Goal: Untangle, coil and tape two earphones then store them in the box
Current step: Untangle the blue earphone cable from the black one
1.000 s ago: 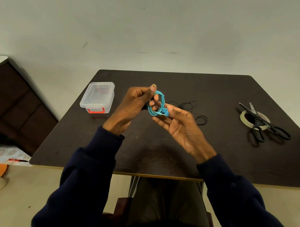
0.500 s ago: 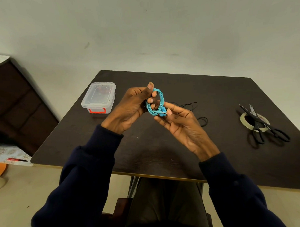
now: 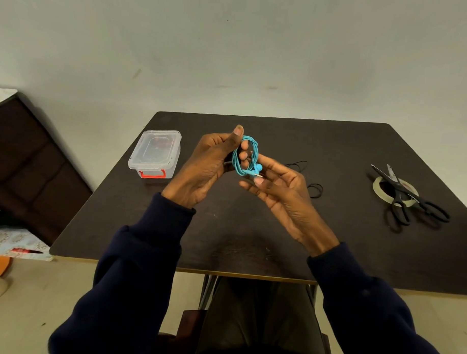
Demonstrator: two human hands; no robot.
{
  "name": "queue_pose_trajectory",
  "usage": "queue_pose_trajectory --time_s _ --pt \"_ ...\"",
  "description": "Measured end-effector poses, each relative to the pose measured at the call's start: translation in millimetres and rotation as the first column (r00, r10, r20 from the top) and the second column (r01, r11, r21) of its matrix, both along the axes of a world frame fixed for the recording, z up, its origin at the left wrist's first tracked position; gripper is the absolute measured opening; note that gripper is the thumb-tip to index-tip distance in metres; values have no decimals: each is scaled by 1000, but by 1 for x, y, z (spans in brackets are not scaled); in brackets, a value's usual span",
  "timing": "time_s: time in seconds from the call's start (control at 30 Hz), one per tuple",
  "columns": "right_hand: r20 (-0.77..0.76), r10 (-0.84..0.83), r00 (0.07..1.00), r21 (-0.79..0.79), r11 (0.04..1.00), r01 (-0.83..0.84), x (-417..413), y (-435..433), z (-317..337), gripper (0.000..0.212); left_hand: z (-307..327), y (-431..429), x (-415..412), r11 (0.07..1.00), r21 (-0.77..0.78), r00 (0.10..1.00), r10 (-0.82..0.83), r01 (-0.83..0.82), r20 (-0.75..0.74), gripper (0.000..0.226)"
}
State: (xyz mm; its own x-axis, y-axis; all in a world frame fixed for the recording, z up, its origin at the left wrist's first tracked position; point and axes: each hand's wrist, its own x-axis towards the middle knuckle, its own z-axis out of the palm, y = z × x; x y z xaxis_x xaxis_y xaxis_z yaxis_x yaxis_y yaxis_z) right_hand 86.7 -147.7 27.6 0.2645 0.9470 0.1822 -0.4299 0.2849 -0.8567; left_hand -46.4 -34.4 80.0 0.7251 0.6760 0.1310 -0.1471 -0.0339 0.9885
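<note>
Above the table (image 3: 224, 242), the right hand (image 3: 284, 194) has loosened from pinching the plug, fingers now spread beside the blue earphone (image 3: 250, 156), whose finished coil the left hand (image 3: 206, 165) grips upright, thumb raised, likely ready for taping; beyond lies the black earphone (image 3: 315, 190), uncoiled.

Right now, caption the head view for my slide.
Left hand grips the coiled blue earphone, right hand touches it; black earphone, box, tape, scissors rest nearby.
</note>
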Motion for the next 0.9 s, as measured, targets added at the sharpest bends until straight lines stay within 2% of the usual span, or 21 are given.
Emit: queue_pose_trajectory --time_s 0.17,0.27,0.4,0.47,0.57,0.9 --pt "-2 47 999 3 999 -47 7 -1 1 63 4 -3 1 1000 22 1000 -5 5 -11 39" --pt "7 42 999 6 999 -42 8 -1 3 62 5 -4 2 999 33 1000 11 -10 -22 39" --pt "243 -134 961 15 991 135 4 0 7 52 4 -5 3 997 56 997 53 -49 -56 40" --pt "300 -193 934 36 981 191 1 1 7 43 4 -5 3 997 58 997 49 -45 -58 40" --pt "296 -223 929 42 974 220 -1 1 4 41 4 -4 2 998 58 998 40 -37 -55 40" --pt "236 -162 958 -47 983 178 11 0 3 52 4 -1 3 996 74 994 55 -48 -96 40"
